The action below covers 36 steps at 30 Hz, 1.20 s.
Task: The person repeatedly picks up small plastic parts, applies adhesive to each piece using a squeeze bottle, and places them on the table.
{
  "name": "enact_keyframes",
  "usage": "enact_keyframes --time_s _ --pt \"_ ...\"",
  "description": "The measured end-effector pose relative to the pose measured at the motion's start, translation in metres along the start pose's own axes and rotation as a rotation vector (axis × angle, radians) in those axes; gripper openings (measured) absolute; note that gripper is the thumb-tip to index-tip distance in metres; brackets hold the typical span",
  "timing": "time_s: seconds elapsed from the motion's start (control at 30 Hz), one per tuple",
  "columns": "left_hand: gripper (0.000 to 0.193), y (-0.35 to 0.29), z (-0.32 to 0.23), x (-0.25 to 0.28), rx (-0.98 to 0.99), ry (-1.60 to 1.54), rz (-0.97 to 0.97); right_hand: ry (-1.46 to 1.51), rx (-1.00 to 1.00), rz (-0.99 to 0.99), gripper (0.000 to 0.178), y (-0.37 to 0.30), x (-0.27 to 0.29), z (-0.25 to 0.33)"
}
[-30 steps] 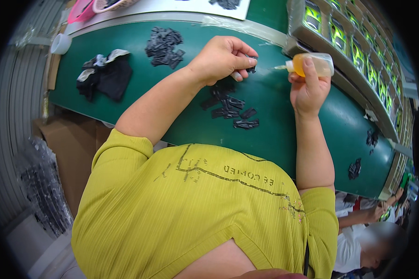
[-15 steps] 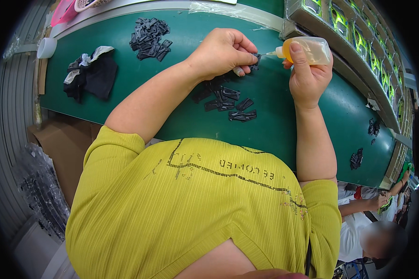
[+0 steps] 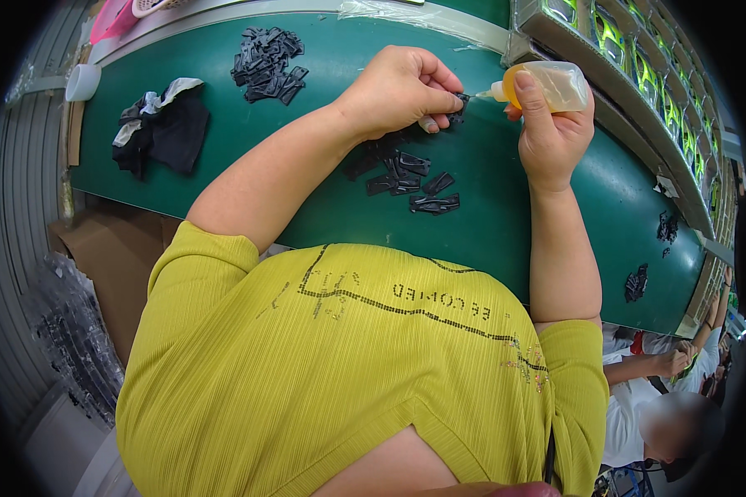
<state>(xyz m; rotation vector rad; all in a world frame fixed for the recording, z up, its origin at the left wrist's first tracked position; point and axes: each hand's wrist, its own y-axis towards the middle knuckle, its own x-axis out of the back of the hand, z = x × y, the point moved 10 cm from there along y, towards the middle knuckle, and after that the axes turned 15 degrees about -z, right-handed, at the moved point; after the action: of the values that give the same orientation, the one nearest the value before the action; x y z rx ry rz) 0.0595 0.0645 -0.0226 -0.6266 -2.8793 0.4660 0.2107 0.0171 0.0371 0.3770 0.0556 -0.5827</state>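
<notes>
While a small, flat black piece [image 3: 461, 103] is held above the green bench [image 3: 489, 224], its free end faces right, presumably left exposed for access. Left hand [image 3: 402, 93]: narrow pinch, thumb against fingers, the grip partly hidden. Right hand [image 3: 550, 141]: wrapped around a translucent squeeze bottle of amber liquid with a white cap and thin tip [image 3: 557, 86]. Bottle nearly level, tip at the piece; contact cannot be told. Thumb lies along the bottle's side, likely to govern aim and squeeze. Below the left hand, loose flat black strips [image 3: 404, 170] lie scattered, probably for short reach. Farther up-left: a denser heap of similar black pieces [image 3: 267, 66], apparently a separate lot. Left of and below that, a crumpled black cloth with pale edging [image 3: 174, 132], well apart from both hands.
</notes>
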Motion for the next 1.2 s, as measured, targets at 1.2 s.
enact_keyframes --time_s 1.2 --pt "0.020 0.002 0.002 0.002 0.029 0.006 0.000 0.043 -0.115 0.105 0.029 -0.011 -0.008 -0.009"
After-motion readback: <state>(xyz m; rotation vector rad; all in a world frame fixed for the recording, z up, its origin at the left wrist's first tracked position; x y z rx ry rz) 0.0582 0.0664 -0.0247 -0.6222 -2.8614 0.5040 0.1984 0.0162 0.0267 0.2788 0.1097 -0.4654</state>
